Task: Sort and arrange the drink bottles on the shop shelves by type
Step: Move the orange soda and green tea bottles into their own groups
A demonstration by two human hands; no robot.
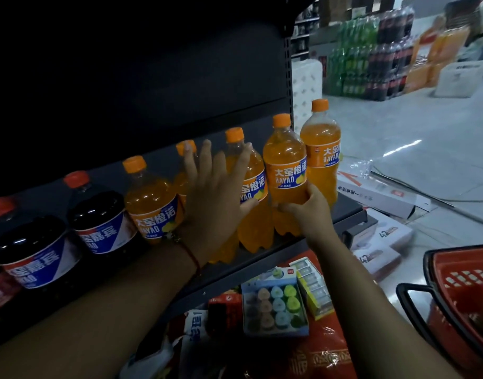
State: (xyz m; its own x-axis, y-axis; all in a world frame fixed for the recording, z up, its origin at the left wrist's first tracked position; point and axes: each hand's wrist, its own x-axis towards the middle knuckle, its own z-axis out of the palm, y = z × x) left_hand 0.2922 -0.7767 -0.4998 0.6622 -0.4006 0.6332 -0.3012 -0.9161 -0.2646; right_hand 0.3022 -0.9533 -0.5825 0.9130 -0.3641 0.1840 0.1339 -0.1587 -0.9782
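Several orange soda bottles stand in a row on a dark shelf [265,258]. My right hand [307,212] grips the lower part of one orange bottle [285,165] near the row's right end. Beside it stands the last orange bottle [321,149] at the shelf's edge. My left hand [215,187] is spread flat with straight fingers against the middle orange bottles [251,187], partly hiding one of them. Left of it stands another orange bottle [152,203], then two dark cola bottles [98,214] [29,247] with red caps.
A red shopping basket [461,291] sits at the lower right. Boxed goods, including an air-freshener pack [274,305], lie under the shelf. White boxes [382,195] lie on the floor to the right. Stacked cases of soda [371,53] stand far back across the aisle.
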